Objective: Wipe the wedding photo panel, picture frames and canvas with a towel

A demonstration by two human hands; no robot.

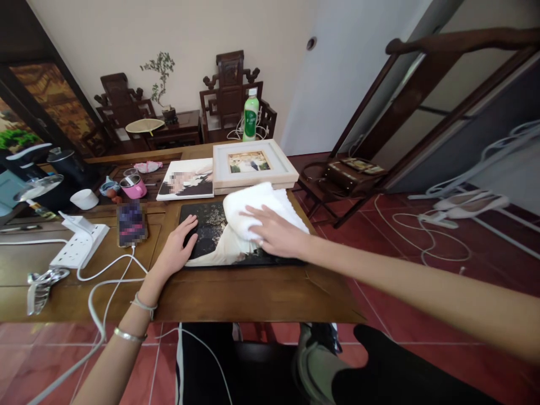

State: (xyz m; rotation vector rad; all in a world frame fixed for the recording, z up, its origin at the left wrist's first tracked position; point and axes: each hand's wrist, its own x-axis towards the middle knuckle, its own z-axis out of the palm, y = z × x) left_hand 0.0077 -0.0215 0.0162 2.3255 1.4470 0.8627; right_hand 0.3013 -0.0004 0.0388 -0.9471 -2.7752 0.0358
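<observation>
A dark photo panel [206, 233] with a pale dress printed on it lies flat on the wooden table. My left hand [179, 244] rests on its left edge, fingers stretched out and holding nothing. On the panel's right half sits a folded white towel [240, 205], which covers part of the picture. My right hand [274, 230] presses down on the towel and grips it, the fingertips sunk into the cloth. Behind the panel are a white-edged photo print [185, 183] and a light wooden picture frame [270, 147].
A phone [131, 224] on a charging cable and a white power strip [80, 246] lie to the left. A pink cup [133, 187], a white cup [84, 198] and a clear claw clip [44, 287] are there too. Behind the frame stands a green bottle [251, 115].
</observation>
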